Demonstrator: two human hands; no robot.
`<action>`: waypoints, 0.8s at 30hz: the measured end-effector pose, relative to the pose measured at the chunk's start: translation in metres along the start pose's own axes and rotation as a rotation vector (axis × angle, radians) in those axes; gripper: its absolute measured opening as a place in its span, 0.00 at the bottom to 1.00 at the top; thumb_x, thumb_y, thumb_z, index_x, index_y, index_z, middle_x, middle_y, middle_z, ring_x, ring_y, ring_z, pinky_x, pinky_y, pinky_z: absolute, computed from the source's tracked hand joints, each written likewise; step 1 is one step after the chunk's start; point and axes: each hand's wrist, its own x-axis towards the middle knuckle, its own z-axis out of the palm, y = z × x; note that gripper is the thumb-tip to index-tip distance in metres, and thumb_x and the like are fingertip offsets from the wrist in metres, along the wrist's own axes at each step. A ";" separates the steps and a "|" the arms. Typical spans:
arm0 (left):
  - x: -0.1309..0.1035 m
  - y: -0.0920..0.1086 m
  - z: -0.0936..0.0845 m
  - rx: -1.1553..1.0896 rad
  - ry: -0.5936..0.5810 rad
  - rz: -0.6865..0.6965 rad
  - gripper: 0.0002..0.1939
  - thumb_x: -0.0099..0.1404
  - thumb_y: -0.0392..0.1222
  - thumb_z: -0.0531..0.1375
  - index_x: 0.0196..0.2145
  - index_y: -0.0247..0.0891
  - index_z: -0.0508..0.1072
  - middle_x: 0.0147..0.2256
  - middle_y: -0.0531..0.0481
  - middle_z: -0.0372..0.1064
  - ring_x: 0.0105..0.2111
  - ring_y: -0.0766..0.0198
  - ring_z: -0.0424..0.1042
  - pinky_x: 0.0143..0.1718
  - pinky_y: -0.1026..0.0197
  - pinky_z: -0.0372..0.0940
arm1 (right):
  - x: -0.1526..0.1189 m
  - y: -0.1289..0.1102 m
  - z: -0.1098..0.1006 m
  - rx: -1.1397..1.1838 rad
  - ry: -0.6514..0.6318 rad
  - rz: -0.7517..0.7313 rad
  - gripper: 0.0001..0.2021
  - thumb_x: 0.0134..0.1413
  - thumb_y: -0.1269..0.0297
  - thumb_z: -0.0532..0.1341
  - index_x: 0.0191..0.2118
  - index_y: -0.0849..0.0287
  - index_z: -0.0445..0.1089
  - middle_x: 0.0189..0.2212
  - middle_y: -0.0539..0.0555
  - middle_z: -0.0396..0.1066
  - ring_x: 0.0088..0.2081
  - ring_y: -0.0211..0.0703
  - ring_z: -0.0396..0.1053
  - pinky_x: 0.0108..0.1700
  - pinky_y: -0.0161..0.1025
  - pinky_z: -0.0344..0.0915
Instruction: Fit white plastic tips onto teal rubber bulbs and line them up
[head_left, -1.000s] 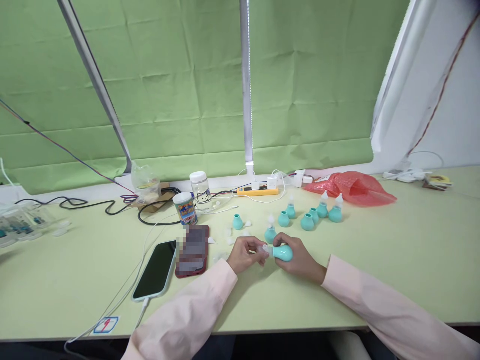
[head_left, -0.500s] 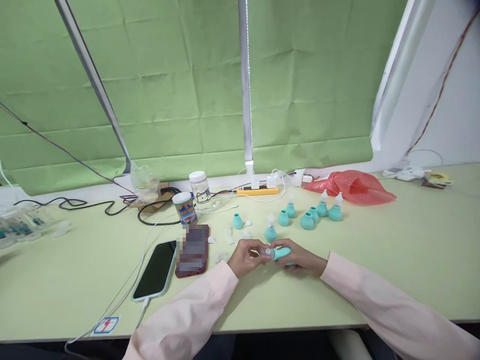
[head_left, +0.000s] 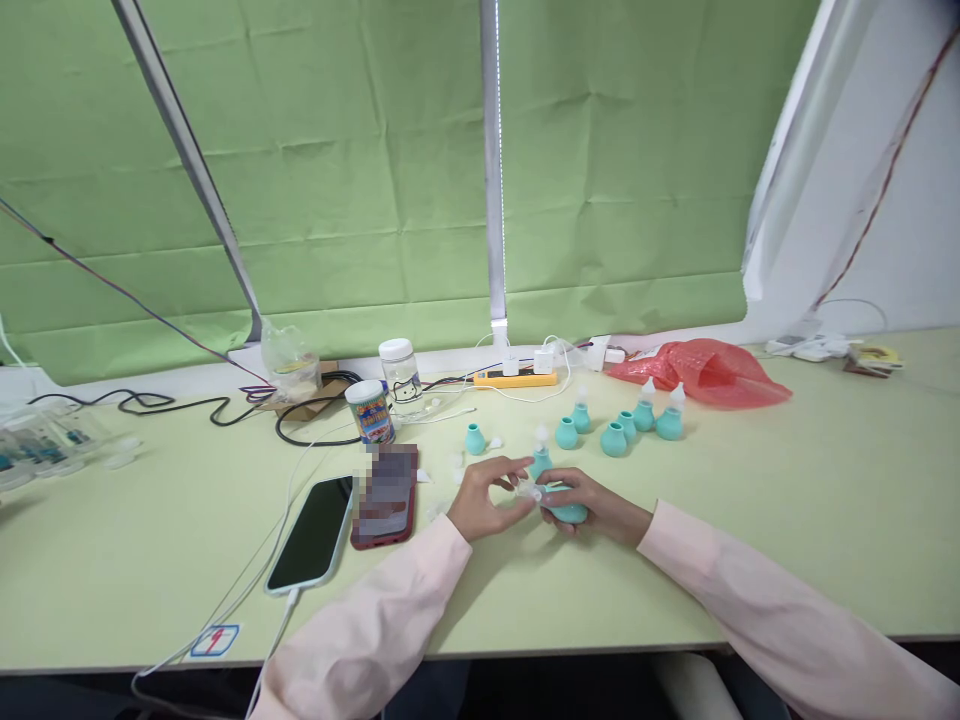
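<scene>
My right hand (head_left: 581, 500) is closed around a turquoise rubber bulb (head_left: 568, 511), which lies on its side with its neck to the left. A clear plastic nozzle (head_left: 529, 490) sits at the neck. The thumb and fingers of my left hand (head_left: 486, 497) are around this nozzle, with the index finger raised along its far side. Just behind my hands stands another turquoise bulb (head_left: 541, 462) with a clear tip, partly hidden by my fingers. Further back are several turquoise bulbs (head_left: 613, 440), some with clear tips and some with bare necks.
Small clear pieces (head_left: 457, 462) lie left of the bulbs. Two phones, one black-screened (head_left: 313, 535) and one red-cased (head_left: 386, 497), lie further left. Behind stand a printed can (head_left: 370, 412), a clear jar (head_left: 402, 380), a yellow power strip (head_left: 515, 379) and a red plastic bag (head_left: 705, 374).
The bulb in my right hand has turned, so more of its round body shows. My left index finger has lifted and stretched out; both hands stay at about the same place.
</scene>
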 end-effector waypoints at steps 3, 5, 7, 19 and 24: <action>0.004 -0.006 -0.017 0.220 0.134 -0.020 0.15 0.53 0.37 0.51 0.39 0.35 0.65 0.30 0.48 0.65 0.28 0.68 0.63 0.31 0.64 0.62 | 0.001 0.002 -0.001 0.020 0.014 -0.055 0.09 0.38 0.64 0.59 0.29 0.61 0.61 0.21 0.50 0.65 0.17 0.31 0.60 0.18 0.30 0.54; 0.006 -0.013 -0.023 0.429 0.165 -0.077 0.12 0.54 0.37 0.49 0.35 0.35 0.67 0.28 0.48 0.64 0.29 0.66 0.62 0.32 0.62 0.60 | 0.002 0.004 -0.003 0.044 0.023 -0.080 0.08 0.37 0.65 0.59 0.28 0.62 0.61 0.22 0.51 0.66 0.18 0.32 0.61 0.19 0.31 0.55; 0.006 -0.021 -0.023 0.619 0.089 -0.114 0.11 0.53 0.38 0.50 0.33 0.36 0.68 0.28 0.47 0.63 0.32 0.63 0.60 0.33 0.60 0.60 | 0.003 0.005 -0.005 0.066 0.013 -0.098 0.07 0.37 0.66 0.58 0.26 0.63 0.62 0.22 0.52 0.66 0.19 0.34 0.62 0.21 0.32 0.56; -0.002 -0.045 0.005 0.992 -0.219 -0.204 0.16 0.53 0.35 0.50 0.42 0.41 0.61 0.36 0.46 0.59 0.38 0.56 0.54 0.33 0.56 0.56 | 0.007 0.008 0.002 -0.052 0.175 -0.023 0.09 0.36 0.60 0.59 0.23 0.62 0.66 0.15 0.49 0.63 0.15 0.33 0.60 0.16 0.30 0.55; 0.000 -0.045 0.004 0.983 -0.235 -0.240 0.14 0.54 0.33 0.49 0.40 0.41 0.61 0.36 0.47 0.60 0.40 0.57 0.54 0.35 0.57 0.55 | 0.007 0.009 0.000 -0.048 0.127 -0.034 0.11 0.37 0.58 0.58 0.25 0.62 0.66 0.16 0.49 0.63 0.16 0.33 0.61 0.17 0.30 0.56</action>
